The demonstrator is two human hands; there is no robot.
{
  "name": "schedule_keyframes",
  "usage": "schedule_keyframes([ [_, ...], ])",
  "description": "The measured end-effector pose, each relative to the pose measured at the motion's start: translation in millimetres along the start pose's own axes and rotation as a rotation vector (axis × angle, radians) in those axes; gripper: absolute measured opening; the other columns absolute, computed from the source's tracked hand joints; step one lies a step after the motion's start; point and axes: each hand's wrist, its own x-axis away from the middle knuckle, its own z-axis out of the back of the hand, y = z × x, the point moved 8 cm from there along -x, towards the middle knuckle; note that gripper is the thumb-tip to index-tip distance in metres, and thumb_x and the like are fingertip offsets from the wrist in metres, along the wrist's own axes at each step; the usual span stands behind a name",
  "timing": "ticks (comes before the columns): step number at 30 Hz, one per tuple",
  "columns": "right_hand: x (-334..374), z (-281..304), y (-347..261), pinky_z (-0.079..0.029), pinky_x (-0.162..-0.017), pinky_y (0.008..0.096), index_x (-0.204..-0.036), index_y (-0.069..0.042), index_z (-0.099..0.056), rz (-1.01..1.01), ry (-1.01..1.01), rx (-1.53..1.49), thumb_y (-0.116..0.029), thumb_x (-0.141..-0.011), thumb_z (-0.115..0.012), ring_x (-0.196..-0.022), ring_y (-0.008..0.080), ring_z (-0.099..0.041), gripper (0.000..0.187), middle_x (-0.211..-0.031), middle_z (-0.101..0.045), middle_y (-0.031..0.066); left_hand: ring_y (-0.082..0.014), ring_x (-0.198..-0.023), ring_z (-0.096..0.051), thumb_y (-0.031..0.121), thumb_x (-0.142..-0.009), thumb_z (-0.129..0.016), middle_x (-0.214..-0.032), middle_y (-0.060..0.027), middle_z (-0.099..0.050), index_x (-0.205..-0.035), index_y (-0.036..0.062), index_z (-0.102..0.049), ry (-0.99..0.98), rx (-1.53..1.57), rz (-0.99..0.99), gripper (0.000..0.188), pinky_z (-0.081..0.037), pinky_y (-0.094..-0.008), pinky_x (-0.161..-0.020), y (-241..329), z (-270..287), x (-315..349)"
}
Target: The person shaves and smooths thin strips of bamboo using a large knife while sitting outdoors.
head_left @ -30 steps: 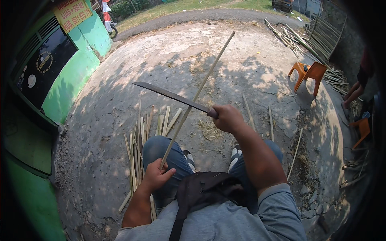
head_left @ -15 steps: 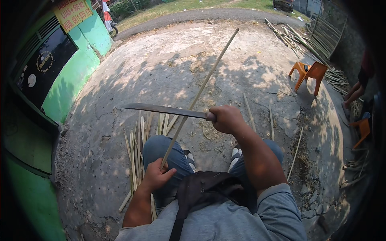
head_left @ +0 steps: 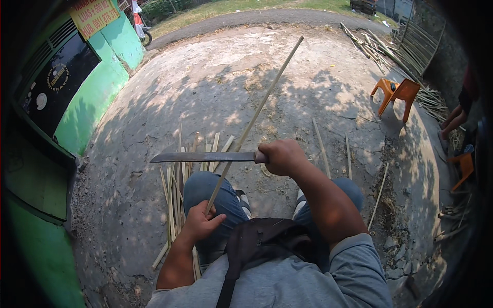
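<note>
My left hand (head_left: 200, 222) is closed round the near end of a long, thin bamboo strip (head_left: 264, 101), by my left knee. The strip slants away up and to the right. In my right hand (head_left: 281, 157) is the wooden handle of a machete (head_left: 205, 157). Its long dark blade points left and lies across the strip, just beyond my knees. Several pale bamboo strips (head_left: 172, 210) lie in a bundle on the ground beside my left leg.
More strips lie singly on the concrete, one (head_left: 378, 196) right of my right leg. An orange plastic chair (head_left: 404, 94) stands at the far right, near piled bamboo (head_left: 367, 49). A person's legs (head_left: 454, 120) show at the right edge. A green wall (head_left: 92, 115) bounds the left.
My right hand has moved the machete toward me and slightly left along the strip. The blade now lies more level. My left hand stays nearly still.
</note>
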Motion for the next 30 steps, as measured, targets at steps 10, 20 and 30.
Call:
schedule_keyframes([
  [10, 5, 12, 52, -0.057, -0.074, 0.0520, -0.098, -0.017, -0.076, -0.201, 0.130, -0.148, -0.019, -0.086, -0.071, -0.085, 0.0414, -0.072, 0.013, -0.088, -0.073, 0.0168, -0.0081, -0.064, -0.040, 0.023, -0.084, -0.088, -0.068, 0.0044, -0.043, -0.085, 0.0074, -0.055, -0.009, -0.029, -0.019, 0.037, -0.037, -0.0286, -0.058, 1, 0, 1],
  [20, 2, 0, 0, -0.055, -0.070, 0.0544, -0.089, -0.017, -0.071, 0.026, 0.015, -0.015, -0.022, -0.084, -0.071, -0.082, 0.0396, -0.072, 0.007, -0.080, -0.071, 0.0130, -0.0082, -0.066, -0.040, 0.024, -0.084, -0.089, -0.070, 0.0051, -0.043, -0.084, 0.0084, -0.054, -0.002, 0.003, 0.008, 0.038, -0.037, -0.0287, -0.059, -4, -1, 1],
  [30, 4, 11, 51, -0.057, -0.076, 0.0524, -0.100, -0.020, -0.078, -0.197, 0.096, -0.145, -0.024, -0.090, -0.070, -0.087, 0.0395, -0.073, 0.013, -0.089, -0.074, 0.0148, -0.0076, -0.065, -0.039, 0.024, -0.084, -0.089, -0.069, 0.0054, -0.043, -0.085, 0.0084, -0.054, -0.006, -0.004, -0.027, 0.038, -0.037, -0.0287, -0.058, -1, -2, -1],
])
